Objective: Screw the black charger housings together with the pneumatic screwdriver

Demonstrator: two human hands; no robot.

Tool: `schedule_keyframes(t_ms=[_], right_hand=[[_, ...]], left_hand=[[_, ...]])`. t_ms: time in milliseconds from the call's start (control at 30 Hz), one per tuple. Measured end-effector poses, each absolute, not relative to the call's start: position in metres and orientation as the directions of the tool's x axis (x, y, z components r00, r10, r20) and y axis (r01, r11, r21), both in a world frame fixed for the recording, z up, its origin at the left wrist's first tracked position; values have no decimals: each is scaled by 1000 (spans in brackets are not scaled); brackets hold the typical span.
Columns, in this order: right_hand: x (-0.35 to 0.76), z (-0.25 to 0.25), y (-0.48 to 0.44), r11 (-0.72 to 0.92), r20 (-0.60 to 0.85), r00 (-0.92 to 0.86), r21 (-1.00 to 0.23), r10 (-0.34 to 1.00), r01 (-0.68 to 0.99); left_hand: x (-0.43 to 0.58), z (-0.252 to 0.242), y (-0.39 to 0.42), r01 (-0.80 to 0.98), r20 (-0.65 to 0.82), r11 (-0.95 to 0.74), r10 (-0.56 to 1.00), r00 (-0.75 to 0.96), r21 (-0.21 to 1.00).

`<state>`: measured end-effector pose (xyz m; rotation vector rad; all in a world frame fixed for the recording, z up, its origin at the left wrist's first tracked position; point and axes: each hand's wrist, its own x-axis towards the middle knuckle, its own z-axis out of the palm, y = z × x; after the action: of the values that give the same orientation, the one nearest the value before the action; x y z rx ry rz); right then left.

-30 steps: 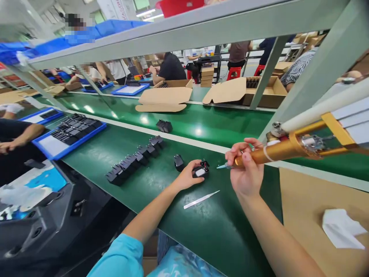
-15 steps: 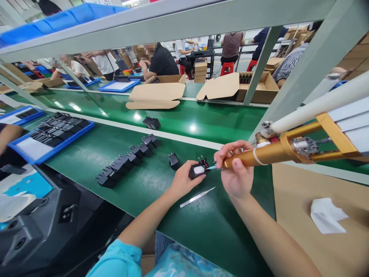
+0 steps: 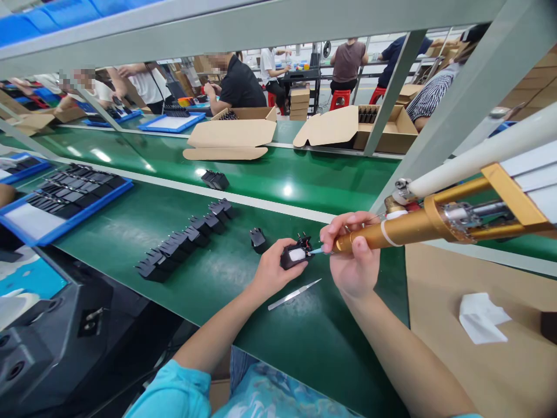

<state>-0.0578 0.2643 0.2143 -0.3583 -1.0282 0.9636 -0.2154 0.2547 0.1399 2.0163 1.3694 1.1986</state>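
My left hand (image 3: 273,268) grips a black power adapter (image 3: 288,259) with its casing open. A white part shows inside it, and prongs and small red wiring stick out at its far end. My right hand (image 3: 354,261) is wrapped round the front of a gold dispensing gun (image 3: 402,229). The gun's thin blue nozzle (image 3: 317,251) points left, its tip at the adapter's open end. Just beyond my left hand stands another black adapter (image 3: 258,239), prongs up. Silver tweezers (image 3: 295,294) lie on the green bench in front of my hands.
A slanting row of black adapters (image 3: 187,239) stands to the left, near a blue tray (image 3: 26,232) of more adapters. Brown cardboard (image 3: 439,278) bearing a crumpled white tissue (image 3: 483,318) covers the right side. A grey frame post (image 3: 470,98) rises close by. People sit beyond the conveyor (image 3: 278,180).
The view has shifted slightly, so the bench things appear a little further left. Both hands keep their grips, and the nozzle stays at the adapter. A dark object now shows at the right edge.
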Motion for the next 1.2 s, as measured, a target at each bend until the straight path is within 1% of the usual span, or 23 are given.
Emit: schedule_keyframes(t_ms=[133, 300, 400, 567, 800, 900, 1033, 1200], right_hand=[[-58, 215, 264, 548, 551, 162, -666, 819, -506], [-58, 215, 264, 541, 564, 144, -643, 813, -542], [-59, 215, 261, 523, 561, 125, -636, 818, -568], [-61, 215, 257, 505, 564, 100, -630, 820, -590], [-63, 216, 255, 498, 551, 101, -642, 828, -583], [-65, 217, 254, 490, 555, 90, -633, 827, -599], [-66, 219, 251, 492, 554, 86, -645, 828, -585], [-67, 218, 251, 507, 569, 88, -638, 817, -579]], left_hand=[[-215, 138, 254, 527, 365, -382, 920, 141, 759], [-210, 137, 255, 501, 234, -284, 959, 162, 817], [-203, 141, 255, 500, 216, -286, 957, 194, 818], [-194, 149, 254, 497, 234, -317, 946, 224, 808], [-192, 149, 250, 536, 262, -337, 941, 214, 774], [-188, 148, 248, 506, 283, -355, 934, 216, 786], [-184, 148, 246, 458, 329, -365, 931, 160, 810], [-184, 147, 245, 449, 384, -405, 912, 142, 796]])
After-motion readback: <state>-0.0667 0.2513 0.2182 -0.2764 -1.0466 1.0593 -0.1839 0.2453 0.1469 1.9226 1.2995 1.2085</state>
